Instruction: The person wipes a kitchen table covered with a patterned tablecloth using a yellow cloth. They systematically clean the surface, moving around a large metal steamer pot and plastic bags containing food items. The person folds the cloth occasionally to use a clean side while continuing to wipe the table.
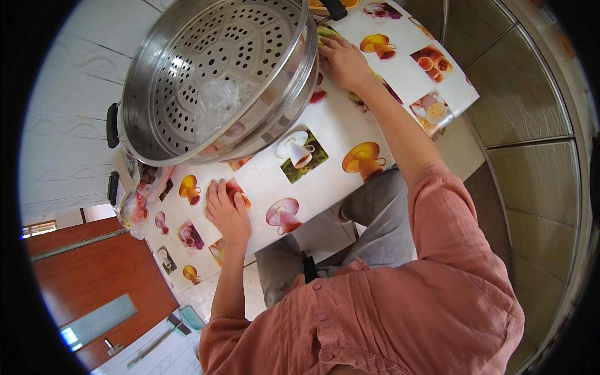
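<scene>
A large stainless steel steamer pot [140,112] with a perforated tray [219,44] and black side handles stands on the table [250,212]. A crumpled clear plastic bag [215,103] lies inside on the holes. My left hand [226,209] rests on the printed tablecloth in front of the pot, its fingers outstretched and nothing in it. My right hand [345,61] lies on the cloth to the right of the pot, fingers reaching toward the pot's far right side. The fingers look extended and hold nothing visible; the tips are partly hard to make out.
Plastic bags with reddish contents [134,200] sit at the table's left end, by the tiled wall [69,131]. Part of a yellow container [325,7] shows behind the pot. Brown-green tiled panels [531,175] rise on the right. A wooden door [94,281] is at lower left.
</scene>
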{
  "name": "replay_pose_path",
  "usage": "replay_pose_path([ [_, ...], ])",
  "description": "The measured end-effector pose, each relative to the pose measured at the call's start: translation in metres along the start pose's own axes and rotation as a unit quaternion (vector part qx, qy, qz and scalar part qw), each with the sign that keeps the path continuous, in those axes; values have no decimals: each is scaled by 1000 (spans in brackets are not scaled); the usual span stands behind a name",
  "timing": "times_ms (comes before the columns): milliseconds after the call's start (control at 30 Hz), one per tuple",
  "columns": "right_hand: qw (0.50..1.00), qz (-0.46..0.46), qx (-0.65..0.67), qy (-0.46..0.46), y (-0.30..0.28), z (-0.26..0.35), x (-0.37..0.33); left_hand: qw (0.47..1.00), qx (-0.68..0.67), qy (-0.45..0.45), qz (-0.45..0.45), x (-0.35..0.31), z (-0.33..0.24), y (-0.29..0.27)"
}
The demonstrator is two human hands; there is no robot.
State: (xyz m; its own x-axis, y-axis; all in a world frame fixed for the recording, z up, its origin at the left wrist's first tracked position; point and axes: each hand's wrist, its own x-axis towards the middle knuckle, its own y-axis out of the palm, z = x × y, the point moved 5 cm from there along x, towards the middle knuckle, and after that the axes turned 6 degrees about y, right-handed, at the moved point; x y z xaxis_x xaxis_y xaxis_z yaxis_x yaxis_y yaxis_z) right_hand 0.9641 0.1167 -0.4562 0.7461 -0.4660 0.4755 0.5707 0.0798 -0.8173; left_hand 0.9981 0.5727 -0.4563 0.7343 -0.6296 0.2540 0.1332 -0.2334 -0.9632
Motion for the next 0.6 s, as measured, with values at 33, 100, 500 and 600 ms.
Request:
replay_pose_path([
  [33, 1000, -5, -5, 1, 2, -1, 9, 1000, -2, 1, 1, 1, -1, -1],
  [100, 1000, 20, 11, -7, 3, -7, 17, 1000, -5, 0, 1, 1, -1, -3],
  [500, 990, -27, -61, 128, -44, -176, 43, 1000, -14, -5, 8, 3, -1, -4],
  [600, 984, -63, -116, 119, -33, -204, 56, 1000, -15, -3, 10, 2, 2, -4],
])
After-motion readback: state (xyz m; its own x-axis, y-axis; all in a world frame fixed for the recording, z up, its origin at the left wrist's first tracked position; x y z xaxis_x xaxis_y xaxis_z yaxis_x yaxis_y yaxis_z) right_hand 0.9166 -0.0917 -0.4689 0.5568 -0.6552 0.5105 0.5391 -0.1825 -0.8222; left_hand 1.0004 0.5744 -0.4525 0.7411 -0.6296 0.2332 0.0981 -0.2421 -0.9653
